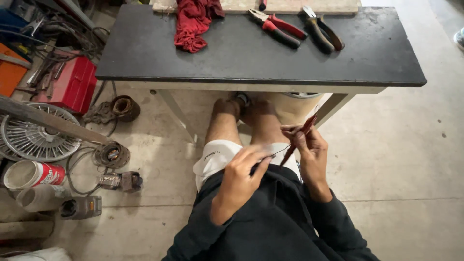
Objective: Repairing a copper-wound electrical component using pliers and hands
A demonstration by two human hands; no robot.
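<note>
**Thin red tool and wire held over lap**

A thin red tool (299, 137) is pinched in the right hand (311, 154); a dark wire (270, 157) is gripped by the left hand (241, 176). A red-and-white can (34, 175) lies on the concrete floor (401, 159). Pliers (278, 26) and red cloth (193, 21) are set on the black bench (241, 63).

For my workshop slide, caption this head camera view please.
Seated person's left hand and right hand work a thin red tool below a dark bench holding pliers.

The person wears a dark long-sleeved top (270, 217) and white, perhaps printed, shorts (215, 157).
</note>
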